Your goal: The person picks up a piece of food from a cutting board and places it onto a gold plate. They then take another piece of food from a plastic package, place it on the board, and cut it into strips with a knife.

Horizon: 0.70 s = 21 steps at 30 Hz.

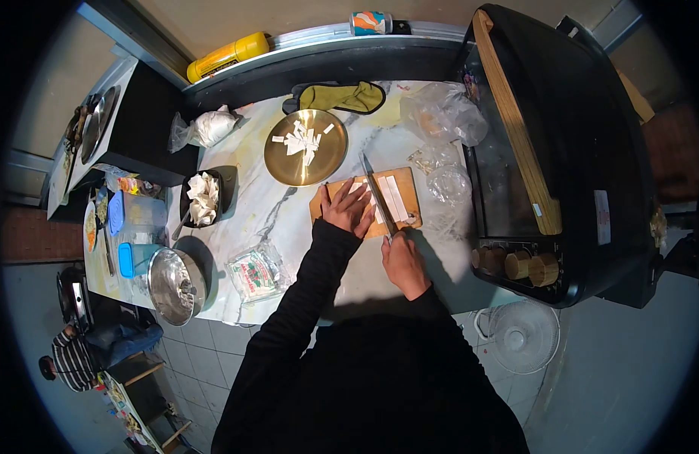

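The left hand [347, 208] lies flat with fingers spread toward twelve o'clock; the right hand [404, 265], fingers curled, sits at its four o'clock.

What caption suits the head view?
Right hand holds a knife over white strips on a wooden board; left hand steadies them.

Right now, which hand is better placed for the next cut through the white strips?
Probably the right: the right hand grips the knife, its blade lying over the cutting board beside white strips. The left hand holds no tool.
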Tool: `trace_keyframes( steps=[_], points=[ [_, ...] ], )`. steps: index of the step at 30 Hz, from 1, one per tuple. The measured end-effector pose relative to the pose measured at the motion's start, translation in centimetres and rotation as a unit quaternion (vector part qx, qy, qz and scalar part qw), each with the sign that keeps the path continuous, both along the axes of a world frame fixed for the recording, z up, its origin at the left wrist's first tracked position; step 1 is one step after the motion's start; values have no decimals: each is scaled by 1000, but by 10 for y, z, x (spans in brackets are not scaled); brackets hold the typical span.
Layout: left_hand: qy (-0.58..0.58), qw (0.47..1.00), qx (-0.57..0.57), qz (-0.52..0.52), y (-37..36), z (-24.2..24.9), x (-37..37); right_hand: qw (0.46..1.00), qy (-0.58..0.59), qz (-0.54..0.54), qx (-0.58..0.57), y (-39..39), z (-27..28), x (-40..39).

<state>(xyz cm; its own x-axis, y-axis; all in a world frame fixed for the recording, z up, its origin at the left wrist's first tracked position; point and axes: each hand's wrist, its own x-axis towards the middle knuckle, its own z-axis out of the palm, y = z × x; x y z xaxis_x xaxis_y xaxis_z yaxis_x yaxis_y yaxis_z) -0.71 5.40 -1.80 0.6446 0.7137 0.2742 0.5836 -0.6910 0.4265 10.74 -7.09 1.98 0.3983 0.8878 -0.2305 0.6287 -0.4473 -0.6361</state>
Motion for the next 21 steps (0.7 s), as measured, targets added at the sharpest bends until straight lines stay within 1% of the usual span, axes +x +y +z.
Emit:
trace_keyframes(
  steps=[4, 8, 11, 13, 20, 21],
  points=[
    [-5, 1000, 11, -3, 1, -1, 0, 999, -12, -15, -36, 2, -1, -1],
    [-9, 1000, 8, -2, 1, -2, -1, 999, -31, -9, -12, 0, -1, -4],
    [-11, 1000, 7, -2, 1, -1, -1, 999, -45, -1, -23, 0, 3, -5],
    [-10, 1000, 8, -3, 1, -1, -1, 997, -75, 7, -31, 0, 2, -7],
    [1, 1000, 10, 3, 1, -4, 0, 997, -79, -5, -21, -1, -7, -9],
    [2, 1000, 11, 3, 2, -6, 0, 998, -64, -6, -28, 0, -7, -8]
  ],
)
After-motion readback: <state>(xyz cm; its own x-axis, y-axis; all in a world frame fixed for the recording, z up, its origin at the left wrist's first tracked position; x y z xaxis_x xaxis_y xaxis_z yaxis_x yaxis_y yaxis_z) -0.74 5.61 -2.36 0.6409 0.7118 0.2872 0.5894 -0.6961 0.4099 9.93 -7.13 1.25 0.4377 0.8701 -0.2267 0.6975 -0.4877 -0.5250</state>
